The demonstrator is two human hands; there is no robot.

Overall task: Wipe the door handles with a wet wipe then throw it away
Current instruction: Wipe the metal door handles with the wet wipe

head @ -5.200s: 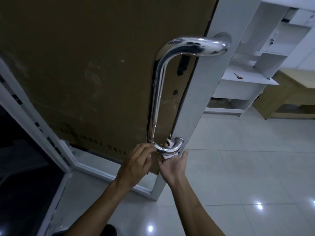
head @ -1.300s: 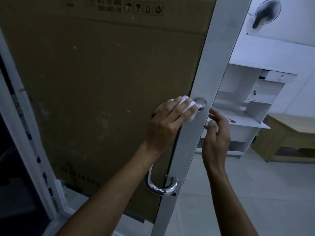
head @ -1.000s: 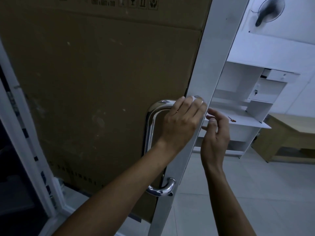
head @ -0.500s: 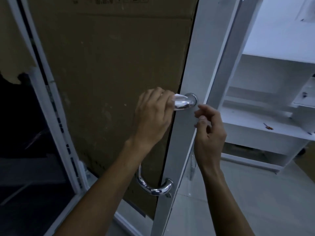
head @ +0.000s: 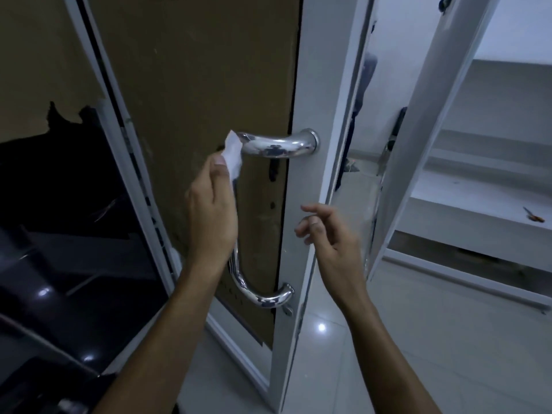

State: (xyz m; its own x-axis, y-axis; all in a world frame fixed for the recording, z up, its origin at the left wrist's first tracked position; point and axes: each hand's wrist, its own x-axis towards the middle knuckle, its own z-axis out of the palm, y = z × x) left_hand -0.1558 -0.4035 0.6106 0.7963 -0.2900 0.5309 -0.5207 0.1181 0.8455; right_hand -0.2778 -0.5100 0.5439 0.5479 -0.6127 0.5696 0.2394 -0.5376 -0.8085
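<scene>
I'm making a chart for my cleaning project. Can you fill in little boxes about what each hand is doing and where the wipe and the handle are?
left hand: left hand holds the wipe in its fingers
wipe spot: against the top bend of the handle
right hand: right hand holds nothing, fingers loosely curled, near the door edge
handle: shiny metal, curved, fixed to the door at top and bottom
door panel: covered by brown cardboard
wipe thrown away: not yet

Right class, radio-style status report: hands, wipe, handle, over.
Left hand holds wet wipe at door handle top bend. Right hand empty, off the door frame. Nothing in the way.
</scene>
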